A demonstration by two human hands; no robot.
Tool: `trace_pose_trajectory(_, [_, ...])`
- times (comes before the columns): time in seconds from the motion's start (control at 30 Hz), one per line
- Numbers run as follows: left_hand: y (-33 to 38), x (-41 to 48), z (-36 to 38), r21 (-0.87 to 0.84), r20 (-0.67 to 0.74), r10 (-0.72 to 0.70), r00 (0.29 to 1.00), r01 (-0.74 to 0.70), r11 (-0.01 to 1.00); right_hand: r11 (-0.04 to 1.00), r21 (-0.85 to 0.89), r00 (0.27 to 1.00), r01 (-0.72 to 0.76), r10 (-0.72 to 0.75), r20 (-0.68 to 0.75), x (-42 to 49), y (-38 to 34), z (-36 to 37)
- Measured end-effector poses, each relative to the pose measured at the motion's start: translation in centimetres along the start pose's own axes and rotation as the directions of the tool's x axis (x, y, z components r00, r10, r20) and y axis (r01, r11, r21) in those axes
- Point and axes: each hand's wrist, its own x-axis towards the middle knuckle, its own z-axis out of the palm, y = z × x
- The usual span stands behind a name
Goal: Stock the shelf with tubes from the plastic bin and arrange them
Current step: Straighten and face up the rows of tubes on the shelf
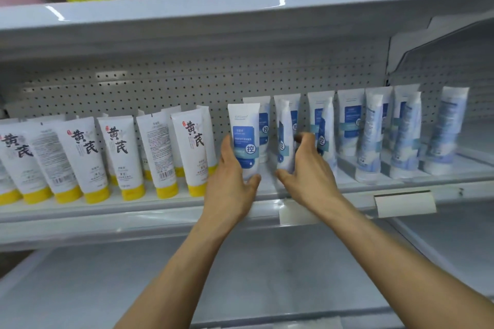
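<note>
White tube [244, 128] held by left hand [231, 184], neighbour [283, 125] by right hand [307, 168].

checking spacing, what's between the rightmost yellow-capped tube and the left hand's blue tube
Head view: only the thumb of the left hand and bare pegboard, between yellow-capped tube and blue tube.

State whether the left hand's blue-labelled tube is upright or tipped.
Upright: the blue-labelled white plastic tube stands near vertical, crimped end up, gripped by the left hand.
</note>
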Motion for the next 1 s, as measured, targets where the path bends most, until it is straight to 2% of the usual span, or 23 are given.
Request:
trace_pose_trajectory(0.17, [0.6, 0.2, 0.5, -0.043, -0.029, -0.034, 0.999, 0.033, 0.999, 0.987, 0.142, 0.991, -0.076, 0.059, 0.124, 0.4, 0.5, -0.6])
trace_pose_trajectory(0.27, [1.1, 0.3, 1.0, -0.057, -0.049, -0.056, 0.997, 0.054, 0.997, 0.991, 0.097, 0.983, -0.095, 0.078, 0.164, 0.5, 0.5, -0.5])
trace_pose_trajectory(0.37, [1.3, 0.3, 1.1, -0.06, -0.058, -0.083, 0.995, 0.079, 0.995, 0.996, -0.015, 0.987, -0.084, 0.085, 0.135, 0.4, 0.2, -0.2])
trace_pose_trajectory(0.47, [1.0, 0.5, 0.9, -0.058, 0.006, -0.132, 0.991, 0.132, 0.99, 0.996, -0.058, 0.995, -0.07, 0.074, 0.069, 0.3, 0.1, 0.2])
trace_pose_trajectory(0.6, [0.9, 0.6, 0.4, -0.084, 0.09, -0.181, 0.979, 0.189, 0.978, 0.998, -0.032, 0.998, -0.045, 0.047, 0.039, 0.0, 0.4, 0.1])
trace_pose_trajectory(0.83, [1.2, 0.4, 0.6, -0.017, 0.083, -0.162, 0.983, 0.164, 0.986, 0.997, 0.069, 0.999, 0.023, -0.026, 0.048, -1.2, 1.1, -1.0])
trace_pose_trajectory(1.0, [1.8, 0.3, 0.9, 0.004, 0.057, -0.16, 0.985, 0.161, 0.987, 0.993, 0.072, 0.995, 0.09, -0.093, 0.043, -2.3, 2.0, -2.6])
